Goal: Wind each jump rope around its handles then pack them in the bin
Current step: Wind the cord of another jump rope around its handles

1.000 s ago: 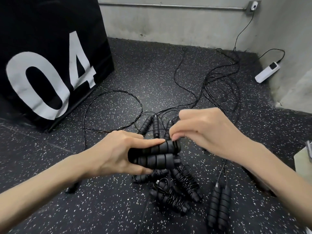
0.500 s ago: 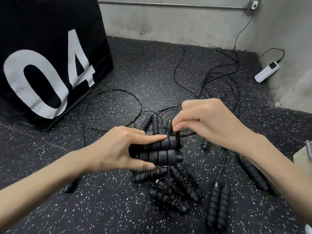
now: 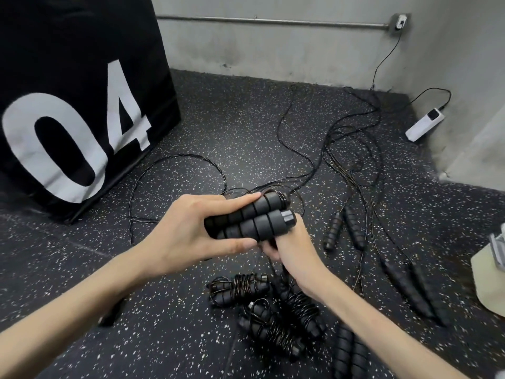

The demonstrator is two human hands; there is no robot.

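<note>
My left hand point(image 3: 188, 233) grips a pair of black foam jump rope handles point(image 3: 254, 218) side by side, lifted above the floor and tilted up to the right. My right hand point(image 3: 292, 247) is under the handles' right end, fingers curled around the thin black rope; the rope inside the hand is mostly hidden. That rope point(image 3: 322, 149) trails loose across the floor toward the back wall. Three wound bundles point(image 3: 262, 302) lie on the floor below my hands. Unwound handle pairs lie at the right point(image 3: 344, 228) and far right point(image 3: 415, 291).
A large black box marked 04 point(image 3: 76, 110) stands at the left. A white power strip point(image 3: 423, 124) with its cable lies by the right wall. A pale object point(image 3: 489, 280) shows at the right edge. The floor point(image 3: 109, 269) is speckled black rubber.
My left hand lifted the handles and tilted them up to the right. My right hand went from above the handles' right end to underneath it, carrying the rope round.
</note>
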